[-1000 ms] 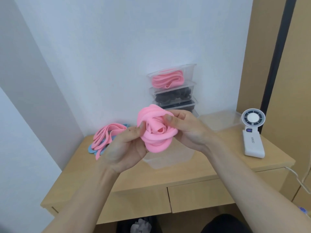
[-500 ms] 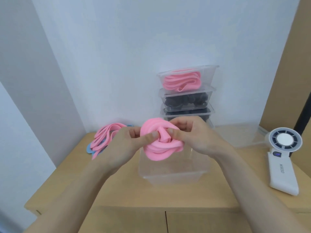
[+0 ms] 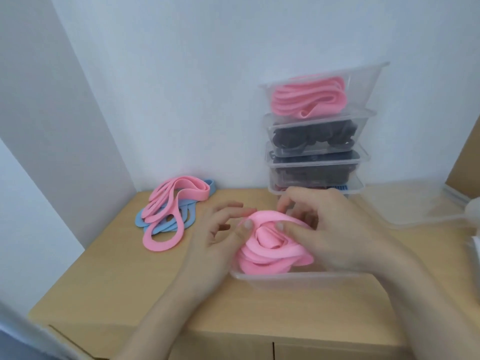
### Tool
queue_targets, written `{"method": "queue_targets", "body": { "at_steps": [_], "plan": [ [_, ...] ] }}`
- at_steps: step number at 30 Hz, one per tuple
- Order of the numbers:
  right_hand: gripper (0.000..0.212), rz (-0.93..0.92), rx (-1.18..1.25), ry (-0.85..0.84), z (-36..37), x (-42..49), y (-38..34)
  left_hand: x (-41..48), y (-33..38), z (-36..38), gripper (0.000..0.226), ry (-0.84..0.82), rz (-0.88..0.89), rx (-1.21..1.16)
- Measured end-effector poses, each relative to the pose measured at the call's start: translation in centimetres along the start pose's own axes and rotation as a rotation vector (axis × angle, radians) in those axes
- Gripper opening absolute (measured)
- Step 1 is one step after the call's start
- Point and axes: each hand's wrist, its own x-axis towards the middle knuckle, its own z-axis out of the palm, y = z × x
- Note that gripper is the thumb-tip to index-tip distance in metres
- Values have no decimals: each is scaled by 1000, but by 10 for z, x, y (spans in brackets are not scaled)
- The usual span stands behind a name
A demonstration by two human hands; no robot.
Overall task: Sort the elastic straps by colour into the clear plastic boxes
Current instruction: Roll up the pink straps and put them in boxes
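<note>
A coiled bundle of pink elastic straps (image 3: 270,253) sits in an open clear plastic box (image 3: 298,278) on the wooden table. My left hand (image 3: 215,237) presses its thumb on the bundle's left top, with its fingers spread loosely to the side. My right hand (image 3: 335,229) covers the bundle's right side, thumb on top and fingers curled round the far edge. A loose pile of pink straps (image 3: 176,196) over blue straps (image 3: 187,216) lies at the back left.
A stack of clear boxes (image 3: 319,157) stands against the wall; the top box (image 3: 363,81) holds pink straps, those below hold dark ones. Another clear box or lid (image 3: 420,203) lies at the right. The table's front edge (image 3: 233,331) is near me.
Both hands have lowered the pink bundle from mid-air into the clear box. My left fingers have spread off the bundle. The view has tilted downward and moved closer.
</note>
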Motion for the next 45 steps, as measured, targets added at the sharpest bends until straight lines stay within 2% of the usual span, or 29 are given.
{"method": "queue_targets", "body": {
  "at_steps": [3,8,12,17,20,23,25,28,31,34,38,42,45],
  "plan": [
    [12,35,-112,-42,1,1,2,0,-3,3,28,-68,-117,-179],
    [20,114,-284,-127,3,5,-1,2,-6,1,29,-146,-159,-257],
    [22,147,-286,-126,5,5,-5,3,-7,2,28,-196,-163,-290],
    [49,158,-292,-55,6,4,-9,-1,-6,-1,26,-245,-140,-240],
    [50,144,-98,103,10,6,-5,-3,-4,-3,26,-273,-109,-230],
    [38,126,308,476,6,6,4,-6,-3,-5,27,-255,-106,-237],
    [36,192,429,680,-2,1,15,-6,-3,-5,20,-246,-104,-226],
    [30,361,270,764,-13,-6,50,-7,-2,-4,15,-231,-98,-207],
    [21,523,-23,687,-10,-22,78,-8,0,-5,16,-214,-97,-205],
    [16,572,-201,627,-1,-33,87,-11,2,-5,16,-195,-101,-198],
    [27,706,-537,554,1,-34,89,-13,4,-3,16,-157,-93,-175],
    [29,816,-637,485,2,-32,93,-13,3,-3,17,-140,-100,-202],
    [27,779,-720,454,4,-30,92,-11,1,-2,18,-124,-102,-213]
  ]
}}
